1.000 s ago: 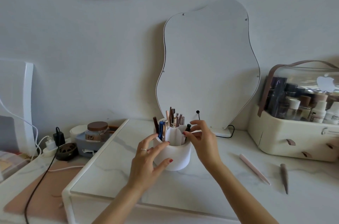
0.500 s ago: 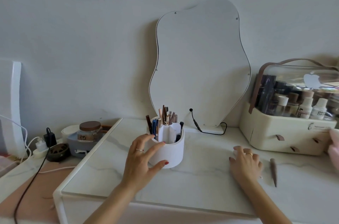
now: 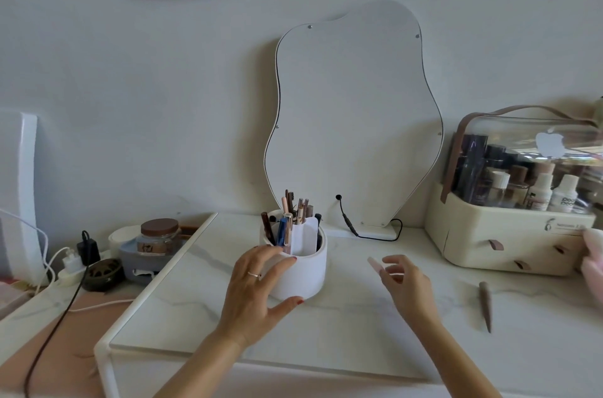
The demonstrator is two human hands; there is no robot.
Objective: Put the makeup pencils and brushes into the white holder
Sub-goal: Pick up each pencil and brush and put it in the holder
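- Head view: left hand (image 3: 257,293) cups the white holder (image 3: 305,270) mid-table, fingers spread against its side.
- Right hand (image 3: 404,280) pinches a pink pencil (image 3: 375,264) just right of it.
- Brown pencil (image 3: 485,304) lies far right.

A wavy mirror (image 3: 354,123) leans on the wall; a cream cosmetics case (image 3: 509,234) (clear-lidded) stands right on the tabletop (image 3: 359,326).

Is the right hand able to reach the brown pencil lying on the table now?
Probably not at once: the right hand already pinches a pink pencil. The brown pencil lies in the open on the table to its right, with nothing between them.
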